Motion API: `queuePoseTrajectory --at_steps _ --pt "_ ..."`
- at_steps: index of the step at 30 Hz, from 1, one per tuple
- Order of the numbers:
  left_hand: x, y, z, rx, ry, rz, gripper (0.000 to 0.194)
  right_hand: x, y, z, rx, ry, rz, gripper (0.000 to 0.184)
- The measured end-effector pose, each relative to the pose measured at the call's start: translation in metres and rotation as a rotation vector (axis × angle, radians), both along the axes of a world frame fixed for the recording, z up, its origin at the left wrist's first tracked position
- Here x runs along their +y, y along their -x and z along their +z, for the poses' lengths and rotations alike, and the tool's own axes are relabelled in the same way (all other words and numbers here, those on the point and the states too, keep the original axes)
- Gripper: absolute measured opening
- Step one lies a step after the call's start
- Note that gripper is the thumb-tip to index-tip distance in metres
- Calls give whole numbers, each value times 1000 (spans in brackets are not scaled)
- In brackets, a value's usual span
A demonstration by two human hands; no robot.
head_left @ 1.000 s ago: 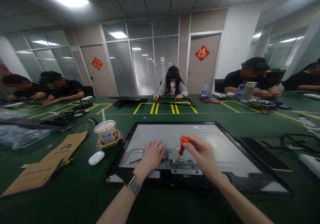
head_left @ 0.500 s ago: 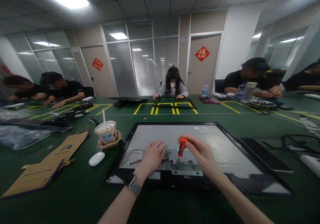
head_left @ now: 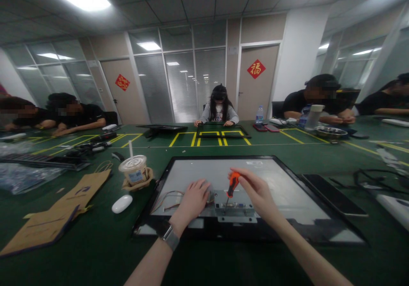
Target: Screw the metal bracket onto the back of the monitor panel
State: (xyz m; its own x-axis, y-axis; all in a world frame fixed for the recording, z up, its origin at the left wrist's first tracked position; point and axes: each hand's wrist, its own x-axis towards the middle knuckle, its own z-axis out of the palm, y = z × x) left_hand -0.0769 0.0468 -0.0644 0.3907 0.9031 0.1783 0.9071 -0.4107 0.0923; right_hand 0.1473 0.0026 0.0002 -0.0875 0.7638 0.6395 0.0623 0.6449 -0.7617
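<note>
A large display panel [head_left: 287, 192] with a black frame lies back side up on the green table in front of me. Near its front edge sits a metal bracket [head_left: 237, 218] with connector ports. My right hand [head_left: 260, 192] grips an orange and black screwdriver [head_left: 233, 183], tilted, its shaft pointing down at the bracket; the tip's contact is too small to make out. To the left, my left hand [head_left: 195, 197] lies flat beside the bracket, fingers stretched out. Thin wires [head_left: 171, 195] run across the panel by that hand.
Left of the panel stand an iced drink cup [head_left: 134, 171], a white mouse [head_left: 122, 204] and a brown paper bag [head_left: 64, 209]. A dark flat slab [head_left: 334, 194] and black cables [head_left: 377, 179] lie to the right. Across the table a person [head_left: 219, 105] handles a black frame.
The screwdriver handle leans a little more to the right, and my right hand has risen slightly with it. My left hand stays by the bracket. The whole view has shifted slightly.
</note>
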Motion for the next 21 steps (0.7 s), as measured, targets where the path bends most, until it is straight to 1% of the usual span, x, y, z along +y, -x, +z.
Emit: queuePoseTrajectory --at_steps 2,4,9,12,15,18,21 --pt "0 0 0 -9 5 4 41 1 0 -2 17 38 68 27" --pt "0 -1 0 -11 9 8 41 1 0 -3 27 65 83 26" --pt "-1 -1 1 -4 2 8 40 5 0 -2 91 24 -12 19" --pt "-1 0 0 -11 -11 3 40 7 1 -1 129 27 -24 18" --pt "0 0 0 -10 -10 3 39 8 1 -4 143 76 -19 22" --pt "0 0 1 0 -4 2 40 8 1 -8 128 152 24 29" --pt "0 0 0 1 -17 -7 40 6 2 -8 132 196 122 30"
